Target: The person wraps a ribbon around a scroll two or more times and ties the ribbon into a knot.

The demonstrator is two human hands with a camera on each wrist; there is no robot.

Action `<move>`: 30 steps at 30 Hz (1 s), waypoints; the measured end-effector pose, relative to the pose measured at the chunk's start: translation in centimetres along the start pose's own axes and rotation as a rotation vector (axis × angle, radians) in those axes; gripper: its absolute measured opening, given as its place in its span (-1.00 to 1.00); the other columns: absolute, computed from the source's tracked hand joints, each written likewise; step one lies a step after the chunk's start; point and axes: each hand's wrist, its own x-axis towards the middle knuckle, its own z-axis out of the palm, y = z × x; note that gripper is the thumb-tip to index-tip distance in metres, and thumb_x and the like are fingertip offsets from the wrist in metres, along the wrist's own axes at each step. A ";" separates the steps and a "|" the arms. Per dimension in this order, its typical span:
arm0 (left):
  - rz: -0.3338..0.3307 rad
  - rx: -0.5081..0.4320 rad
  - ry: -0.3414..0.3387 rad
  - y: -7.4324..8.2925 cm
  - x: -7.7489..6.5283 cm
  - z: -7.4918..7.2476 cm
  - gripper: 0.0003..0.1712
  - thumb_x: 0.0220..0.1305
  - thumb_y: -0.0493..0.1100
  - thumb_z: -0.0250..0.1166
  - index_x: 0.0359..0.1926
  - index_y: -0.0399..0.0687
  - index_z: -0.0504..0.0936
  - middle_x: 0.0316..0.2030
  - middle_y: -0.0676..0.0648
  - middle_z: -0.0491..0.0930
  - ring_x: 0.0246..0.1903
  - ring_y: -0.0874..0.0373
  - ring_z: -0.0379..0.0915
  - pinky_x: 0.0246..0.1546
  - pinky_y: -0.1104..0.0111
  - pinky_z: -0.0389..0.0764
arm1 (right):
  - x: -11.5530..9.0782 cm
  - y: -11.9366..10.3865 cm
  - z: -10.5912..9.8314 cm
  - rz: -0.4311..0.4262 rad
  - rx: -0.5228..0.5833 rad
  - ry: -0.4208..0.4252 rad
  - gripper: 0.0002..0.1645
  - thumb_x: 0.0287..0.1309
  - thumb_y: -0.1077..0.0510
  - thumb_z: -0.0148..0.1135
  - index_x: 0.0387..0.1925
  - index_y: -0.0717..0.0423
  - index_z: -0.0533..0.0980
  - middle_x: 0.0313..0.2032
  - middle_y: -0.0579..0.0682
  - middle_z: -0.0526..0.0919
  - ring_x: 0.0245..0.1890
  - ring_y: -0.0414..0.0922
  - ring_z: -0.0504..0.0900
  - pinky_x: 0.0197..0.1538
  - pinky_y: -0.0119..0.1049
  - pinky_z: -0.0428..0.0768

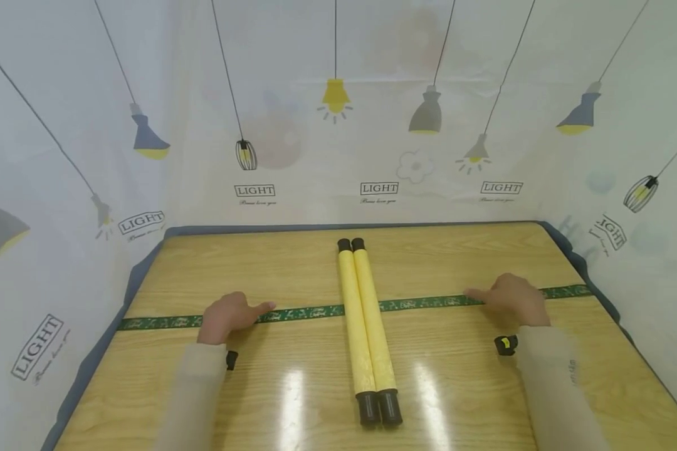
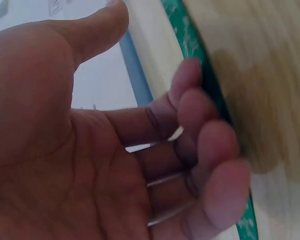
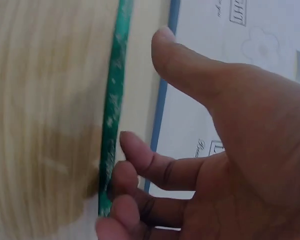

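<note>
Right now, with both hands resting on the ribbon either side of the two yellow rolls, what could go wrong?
The two yellow rolls lie loose on top of the green ribbon, so tugging it could set them rolling apart. The left hand and right hand only touch the ribbon with fingertips, so it may slip. The table looks glossy, which could let things slide.

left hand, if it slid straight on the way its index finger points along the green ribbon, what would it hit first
Most likely the two yellow rolls lying across the green ribbon. The left hand points right along the ribbon, and only bare wooden table shows between them.
</note>
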 end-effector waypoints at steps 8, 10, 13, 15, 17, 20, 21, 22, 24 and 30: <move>0.018 0.103 0.005 1.2 0.6 1.3 -0.29 0.19 0.46 0.17 -0.41 -0.15 0.58 -0.59 -0.02 0.35 -0.62 0.16 0.23 -0.62 0.33 0.28 | 0.2 -1.3 1.1 0.036 -0.089 -0.030 -0.06 0.01 -0.63 0.09 -0.43 0.24 0.54 -0.51 0.08 0.52 -0.52 -0.04 0.47 -0.49 -0.10 0.49; 0.036 0.099 0.005 1.4 0.6 1.3 -0.34 0.19 0.39 0.24 -0.36 -0.17 0.58 -0.60 -0.03 0.36 -0.62 0.16 0.24 -0.61 0.32 0.29 | 0.2 -1.5 1.2 0.026 -0.075 -0.026 -0.18 0.05 -0.58 0.12 -0.58 0.12 0.46 -0.61 -0.01 0.40 -0.58 -0.09 0.40 -0.52 -0.17 0.44; 0.058 0.060 0.005 1.6 0.5 1.3 -0.44 0.22 0.28 0.29 -0.37 -0.17 0.55 -0.63 -0.01 0.30 -0.65 0.18 0.17 -0.62 0.35 0.26 | 0.6 -1.6 1.6 -0.012 -0.029 -0.009 -0.28 0.12 -0.48 0.17 -0.73 -0.01 0.29 -0.71 -0.13 0.21 -0.66 -0.18 0.23 -0.57 -0.29 0.32; 0.073 0.013 0.017 1.5 0.5 1.3 -0.49 0.24 0.21 0.31 -0.46 -0.15 0.50 -0.67 0.02 0.22 -0.68 0.21 0.09 -0.64 0.37 0.21 | 1.0 -1.6 1.9 -0.053 0.000 0.005 -0.29 0.17 -0.39 0.21 -0.79 -0.07 0.19 -0.74 -0.18 0.10 -0.70 -0.23 0.11 -0.58 -0.32 0.27; 0.089 -0.044 0.039 1.6 0.6 1.4 -0.52 0.26 0.14 0.33 -0.56 -0.09 0.42 -0.70 0.04 0.15 -0.69 0.22 0.03 -0.64 0.39 0.16 | 1.3 -1.6 2.1 -0.087 0.028 0.020 -0.31 0.21 -0.31 0.22 -0.78 -0.03 0.20 -0.74 -0.16 0.09 -0.69 -0.22 0.07 -0.57 -0.33 0.25; 0.103 -0.187 0.056 1.6 0.7 1.5 -0.60 0.31 0.01 0.32 -0.53 -0.11 0.42 -0.71 0.01 0.36 -0.72 0.20 0.23 -0.64 0.39 0.27 | 1.5 -1.7 2.0 -0.123 0.048 0.055 -0.41 0.22 -0.26 0.24 -0.56 0.17 0.51 -0.59 0.07 0.48 -0.59 -0.05 0.42 -0.45 -0.17 0.47; 0.105 -0.247 0.058 1.6 0.7 1.4 -0.65 0.32 -0.04 0.31 -0.47 -0.14 0.43 -0.67 -0.02 0.46 -0.70 0.16 0.35 -0.62 0.38 0.35 | 1.5 -1.8 2.0 -0.125 0.054 0.062 -0.40 0.23 -0.27 0.23 -0.41 0.23 0.58 -0.45 0.17 0.58 -0.48 0.04 0.52 -0.36 -0.08 0.53; 0.104 -0.306 0.058 1.7 0.7 1.4 -0.69 0.33 -0.08 0.31 -0.41 -0.18 0.44 -0.62 -0.05 0.55 -0.65 0.13 0.46 -0.60 0.36 0.45 | 1.5 -1.8 1.9 -0.125 0.065 0.069 -0.37 0.23 -0.28 0.22 -0.25 0.27 0.60 -0.32 0.24 0.63 -0.36 0.11 0.57 -0.27 0.01 0.55; 0.107 -0.417 0.058 1.8 0.8 1.4 -0.74 0.35 -0.16 0.28 -0.29 -0.26 0.43 -0.51 -0.14 0.67 -0.57 0.05 0.61 -0.53 0.30 0.59 | 1.5 -2.0 1.7 -0.124 0.101 0.073 -0.27 0.24 -0.28 0.21 0.05 0.31 0.56 -0.14 0.31 0.67 -0.16 0.21 0.61 -0.08 0.19 0.51; 0.074 -0.647 0.069 2.5 1.1 1.3 -0.61 0.32 -0.21 0.31 0.00 -0.32 0.36 -0.28 -0.24 0.71 -0.39 -0.02 0.69 -0.36 0.20 0.67 | 1.7 -2.7 1.5 -0.112 0.303 0.044 -0.22 0.27 -0.17 0.24 0.23 0.38 0.39 -0.12 0.28 0.68 -0.25 0.00 0.69 0.08 0.16 0.47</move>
